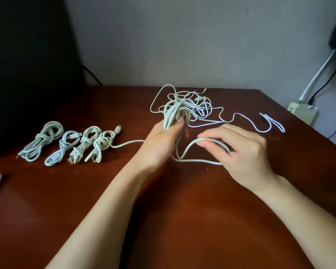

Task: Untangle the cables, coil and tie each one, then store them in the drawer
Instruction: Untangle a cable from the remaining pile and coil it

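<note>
Both forearms reach forward over the tabletop (163, 220). I see the left grip (163, 136) raised, thumb clamping the half-wound coil (174, 115) to hold its loops stacked. The right grip (241, 150), fingers curled, pinches the loose strand (186, 148), likely to feed slack. 4 tied bundles (66, 144) lie left; the tangle (194, 103) sits just behind the coil.

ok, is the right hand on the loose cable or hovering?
Touching. Head view: the right hand pinches the loose cable, which runs to the coil the left hand grips.
</note>
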Demonstrator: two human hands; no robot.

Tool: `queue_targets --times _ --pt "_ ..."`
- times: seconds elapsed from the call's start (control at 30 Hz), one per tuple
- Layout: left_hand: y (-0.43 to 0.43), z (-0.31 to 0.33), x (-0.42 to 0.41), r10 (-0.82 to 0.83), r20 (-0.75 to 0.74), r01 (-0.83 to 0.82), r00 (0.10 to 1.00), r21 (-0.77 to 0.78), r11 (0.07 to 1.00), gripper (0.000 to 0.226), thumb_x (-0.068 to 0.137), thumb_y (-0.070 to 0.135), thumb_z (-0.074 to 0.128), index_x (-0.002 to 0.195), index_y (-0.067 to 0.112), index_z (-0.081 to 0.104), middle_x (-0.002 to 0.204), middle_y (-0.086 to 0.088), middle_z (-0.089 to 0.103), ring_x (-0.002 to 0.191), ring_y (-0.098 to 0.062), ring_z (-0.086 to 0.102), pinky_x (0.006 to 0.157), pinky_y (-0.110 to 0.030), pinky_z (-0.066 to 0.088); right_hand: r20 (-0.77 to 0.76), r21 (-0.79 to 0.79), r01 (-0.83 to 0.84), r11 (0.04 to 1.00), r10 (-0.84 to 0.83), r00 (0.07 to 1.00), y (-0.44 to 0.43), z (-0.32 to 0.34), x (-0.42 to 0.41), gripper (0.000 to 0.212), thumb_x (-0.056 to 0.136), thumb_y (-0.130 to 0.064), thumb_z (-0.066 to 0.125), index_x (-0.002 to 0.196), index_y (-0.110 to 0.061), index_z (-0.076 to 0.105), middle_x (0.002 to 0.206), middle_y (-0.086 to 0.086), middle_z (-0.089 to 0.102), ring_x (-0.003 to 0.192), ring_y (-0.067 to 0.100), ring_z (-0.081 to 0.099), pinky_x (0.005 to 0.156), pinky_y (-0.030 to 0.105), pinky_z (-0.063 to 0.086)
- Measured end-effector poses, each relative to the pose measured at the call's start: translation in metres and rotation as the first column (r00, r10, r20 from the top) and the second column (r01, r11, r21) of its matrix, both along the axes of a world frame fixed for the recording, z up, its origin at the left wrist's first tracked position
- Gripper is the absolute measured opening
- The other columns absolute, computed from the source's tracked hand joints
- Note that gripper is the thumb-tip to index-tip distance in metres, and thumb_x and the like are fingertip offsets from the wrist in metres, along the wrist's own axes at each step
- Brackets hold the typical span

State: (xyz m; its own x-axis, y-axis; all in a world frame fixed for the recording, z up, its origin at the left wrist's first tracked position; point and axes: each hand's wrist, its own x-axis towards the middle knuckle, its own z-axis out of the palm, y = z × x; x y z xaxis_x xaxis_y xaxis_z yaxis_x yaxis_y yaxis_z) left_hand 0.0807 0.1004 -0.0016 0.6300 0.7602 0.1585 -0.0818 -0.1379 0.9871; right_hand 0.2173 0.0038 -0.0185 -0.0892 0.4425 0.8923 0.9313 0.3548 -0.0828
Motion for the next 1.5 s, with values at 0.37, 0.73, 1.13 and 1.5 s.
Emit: queue_targets --times 0.37,0.73,1.13,1.5 --pt "-0.009 0.001 -0.001 -0.349 0.095 0.361 0.932 -0.195 0.912 0.049 0.086 0.045 0.053 0.109 0.002 0.059 0.063 0.001 0.049 0.051 -0.010 0.039 0.044 -0.016 0.031 -0.154 0.119 0.134 0.984 -0.115 0.981 0.000 0.003 -0.001 0.035 0.082 -0.032 0.072 0.064 -0.002 0.068 0.057 0.001 0.062 0.058 0.006 0.045 0.061 0.008 0.036" --pt "-0.008 -0.005 -0.004 -0.484 -0.048 0.474 0.874 -0.137 0.870 0.012 0.072 0.003 0.056 0.078 0.011 0.052 0.066 -0.004 0.042 0.051 -0.008 0.038 0.044 -0.016 0.032 -0.110 0.119 0.171 0.978 -0.158 0.981 -0.002 0.003 -0.001 0.032 0.080 -0.029 0.076 0.063 -0.003 0.067 0.055 0.003 0.059 0.057 0.015 0.048 0.058 0.010 0.036" --pt "0.002 0.005 -0.003 -0.174 0.213 0.248 0.961 -0.397 0.884 0.035 0.099 0.034 0.037 0.108 0.011 0.062 0.061 0.000 0.047 0.043 -0.006 0.035 0.040 -0.015 0.024 -0.455 -0.268 -0.199 0.943 0.058 0.889 -0.002 0.007 -0.009 0.004 0.090 -0.031 0.052 0.091 -0.035 0.053 0.070 -0.009 0.065 0.063 0.008 0.066 0.060 0.019 0.052" --pt "0.000 0.005 -0.004 -0.345 0.218 0.407 0.913 -0.415 0.814 0.049 0.081 0.047 0.043 0.107 0.010 0.061 0.061 -0.003 0.042 0.048 -0.009 0.029 0.045 -0.018 0.020 -0.822 -0.230 -0.489 0.842 0.102 0.561 -0.001 0.016 -0.015 0.024 0.090 -0.021 0.053 0.071 -0.009 0.060 0.059 0.005 0.062 0.051 0.013 0.057 0.051 0.020 0.047"
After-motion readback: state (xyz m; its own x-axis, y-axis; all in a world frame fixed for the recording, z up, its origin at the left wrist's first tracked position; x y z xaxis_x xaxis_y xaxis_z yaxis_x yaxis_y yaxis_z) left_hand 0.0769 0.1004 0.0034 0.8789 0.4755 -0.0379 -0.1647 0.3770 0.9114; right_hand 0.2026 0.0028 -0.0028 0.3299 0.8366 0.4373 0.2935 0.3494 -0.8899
